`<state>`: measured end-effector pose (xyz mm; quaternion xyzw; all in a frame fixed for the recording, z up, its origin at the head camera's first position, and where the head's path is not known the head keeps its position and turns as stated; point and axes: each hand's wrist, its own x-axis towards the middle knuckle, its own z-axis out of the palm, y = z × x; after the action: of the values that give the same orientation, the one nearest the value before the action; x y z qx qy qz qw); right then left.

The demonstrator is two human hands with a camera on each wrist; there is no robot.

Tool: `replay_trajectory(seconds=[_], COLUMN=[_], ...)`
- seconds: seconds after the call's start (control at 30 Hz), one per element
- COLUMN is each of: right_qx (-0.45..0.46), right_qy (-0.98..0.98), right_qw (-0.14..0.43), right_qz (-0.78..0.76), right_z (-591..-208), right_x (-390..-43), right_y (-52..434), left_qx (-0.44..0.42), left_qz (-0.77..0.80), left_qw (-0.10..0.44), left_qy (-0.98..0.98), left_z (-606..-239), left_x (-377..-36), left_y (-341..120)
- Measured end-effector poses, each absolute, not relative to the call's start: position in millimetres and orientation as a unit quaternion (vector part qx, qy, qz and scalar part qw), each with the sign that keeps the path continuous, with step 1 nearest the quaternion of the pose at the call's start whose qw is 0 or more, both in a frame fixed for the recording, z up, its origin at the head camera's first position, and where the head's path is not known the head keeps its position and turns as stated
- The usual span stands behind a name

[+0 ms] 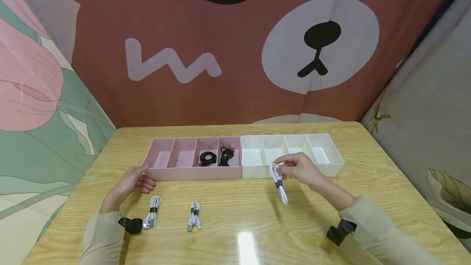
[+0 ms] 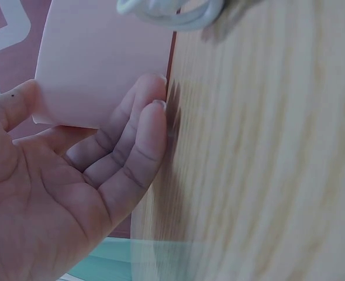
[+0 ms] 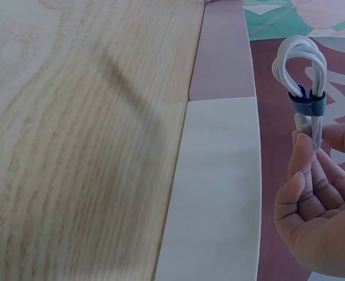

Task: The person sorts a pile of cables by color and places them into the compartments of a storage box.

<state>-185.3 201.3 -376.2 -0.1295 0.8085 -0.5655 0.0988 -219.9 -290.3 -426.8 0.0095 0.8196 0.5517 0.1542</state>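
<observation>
My right hand (image 1: 299, 169) pinches a looped white cable (image 3: 304, 58) bundled with a dark blue strap. It holds the cable up just in front of the white divided box (image 1: 257, 171), its ends pointing down in the head view. At the left front corner of the pink divided box (image 1: 195, 174), my left hand (image 1: 130, 185) rests with loosely bent fingers, the thumb at the rim. Two black coiled cables lie in the pink box's two right compartments. A white cable with a black strap (image 1: 152, 211) and another with a green strap (image 1: 194, 216) lie on the table.
Both boxes stand end to end across the back of the wooden table (image 1: 228, 199). Behind them hangs a reddish-brown cloth (image 1: 228, 101) with a cartoon face. Patterned cloths hang at the left and right sides.
</observation>
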Motion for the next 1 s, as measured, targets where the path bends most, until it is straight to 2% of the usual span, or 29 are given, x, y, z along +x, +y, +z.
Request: replay_trajectory(seconds=[1.0], right_qx=[-0.118], right_qy=[0.811], right_qw=[0.059], right_qz=[-0.571], right_z=[-353.6], right_x=[-205.1], right_y=[198.7], left_qx=[0.019], left_qz=[0.552], left_qw=[0.160], left_qy=[0.818], left_z=[-425.3], left_x=[-219.9], left_y=[-291.0])
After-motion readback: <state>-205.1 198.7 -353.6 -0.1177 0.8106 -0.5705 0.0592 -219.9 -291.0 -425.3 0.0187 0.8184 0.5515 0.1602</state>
